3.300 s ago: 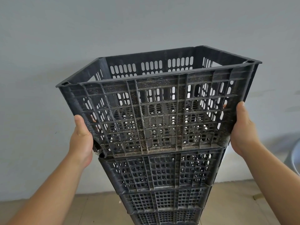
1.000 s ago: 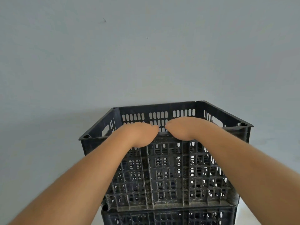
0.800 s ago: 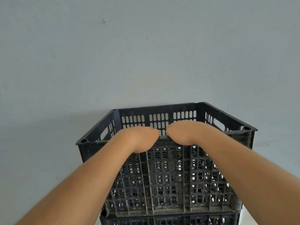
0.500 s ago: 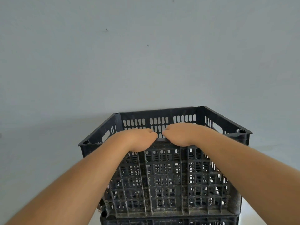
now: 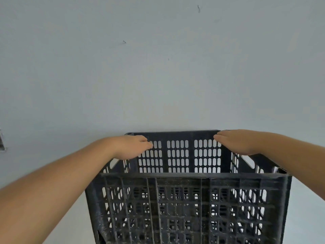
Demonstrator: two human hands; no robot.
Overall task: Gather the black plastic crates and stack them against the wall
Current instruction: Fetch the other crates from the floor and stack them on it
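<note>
The top black plastic crate (image 5: 186, 194) fills the lower middle of the head view, upright, with its open top toward me and its far side against the grey wall (image 5: 158, 76). My left hand (image 5: 131, 147) lies over the left rim by the far left corner, fingers curled onto it. My right hand (image 5: 236, 141) lies palm down over the far right corner, fingers together. The crates beneath it are cut off by the frame's lower edge.
A small pale fitting (image 5: 1, 141) sits on the wall at the far left edge. The wall carries a few faint dark marks high up. Pale surface shows on both sides of the crate.
Both hands left the middle of the crate's near rim and spread apart to its far corners. The crate looks closer and larger, seen more from above.
</note>
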